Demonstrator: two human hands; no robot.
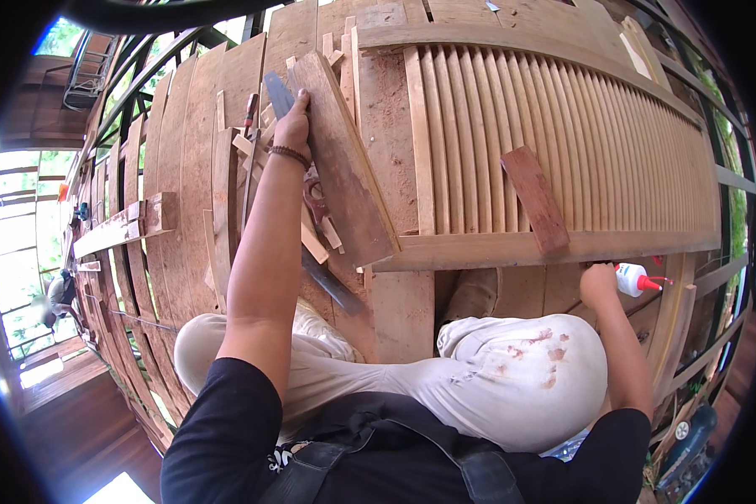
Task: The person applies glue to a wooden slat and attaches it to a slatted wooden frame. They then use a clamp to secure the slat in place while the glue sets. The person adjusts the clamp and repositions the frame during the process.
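Note:
My left hand [294, 126] grips the edge of a broad wooden board [336, 160], which slants beside the louvred wooden panel [554, 134]. Its thumb shows along the board's edge; the other fingers are mostly hidden. Past that hand pokes a flat blue-grey strip [278, 94]. Low on the right, my right hand [598, 287] is closed round a white glue bottle [628, 278] with a red cap and nozzle, tipped sideways below the panel's near rail. Across the slats and that rail lies a reddish-brown wood block [536, 200].
Left of the board are wood offcuts [315, 244], a reddish-brown tool handle [315, 197], a dark blade [332, 284] and a long tool with a red-and-black handle [250, 113]. Sawdust covers parts of the planks. A thick beam [130, 225] sits farther left, with another person [61, 294] beyond.

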